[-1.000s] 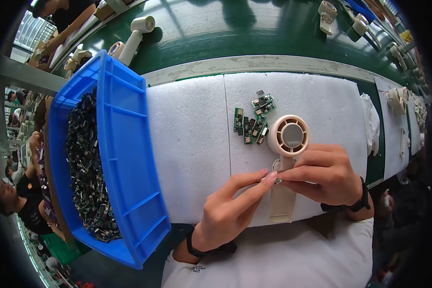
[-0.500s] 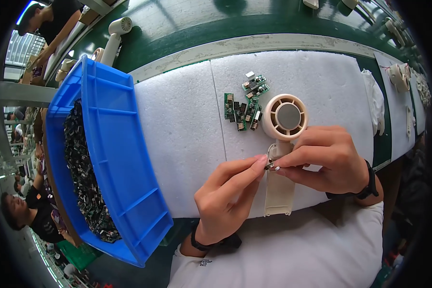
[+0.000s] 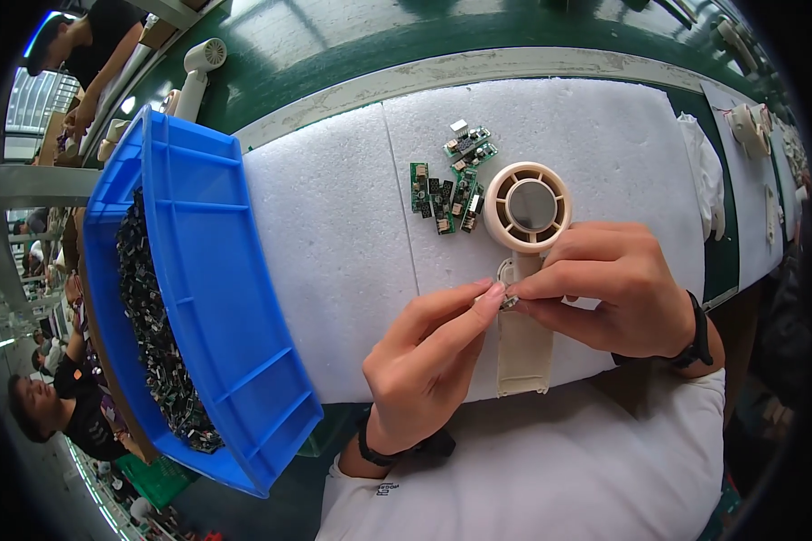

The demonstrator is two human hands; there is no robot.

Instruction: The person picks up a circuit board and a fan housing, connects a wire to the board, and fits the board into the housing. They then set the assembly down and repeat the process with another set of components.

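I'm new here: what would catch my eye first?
Probably the big blue bin on the left, holding many small dark parts. Next, the cream fan right of centre, beside green boards on the white sheet. Over the fan's handle, the left grip and right grip pinch a small piece.

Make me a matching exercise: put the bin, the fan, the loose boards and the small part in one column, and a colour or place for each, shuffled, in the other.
Column one
1. Bin
2. Fan
3. Loose boards
4. Small part

Column two
A. Green, lying on white foam
B. At the fingertips of the left hand and right hand
C. Blue, holding a dark pile
D. Cream, with a round head

Pairs: 1-C, 2-D, 3-A, 4-B
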